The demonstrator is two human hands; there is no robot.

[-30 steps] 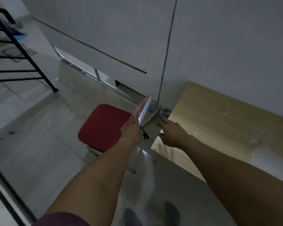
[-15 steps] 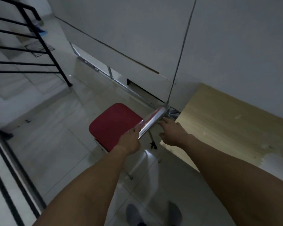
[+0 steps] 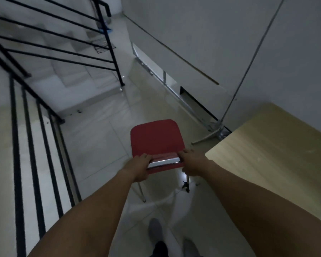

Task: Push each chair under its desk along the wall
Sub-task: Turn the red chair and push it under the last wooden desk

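Note:
A red chair point(image 3: 156, 139) with metal legs stands on the tiled floor, its seat pointing away from me. The top of its backrest shows as a bright strip just below the seat. My left hand point(image 3: 139, 166) grips the left end of the backrest, and my right hand point(image 3: 191, 164) grips the right end. A light wooden desk point(image 3: 271, 151) stands to the right of the chair, against the grey wall. The chair sits beside the desk's left edge, not under it.
A black stair railing point(image 3: 35, 108) runs along the left, with white steps behind it. A thin metal pole on a tripod base point(image 3: 235, 93) leans by the wall near the desk's far corner. Open tiled floor point(image 3: 100, 127) lies ahead. My feet point(image 3: 156, 230) are below.
The chair has swung round so its backrest now faces me. My right hand has left the desk corner and taken the backrest's right end. The view has turned left.

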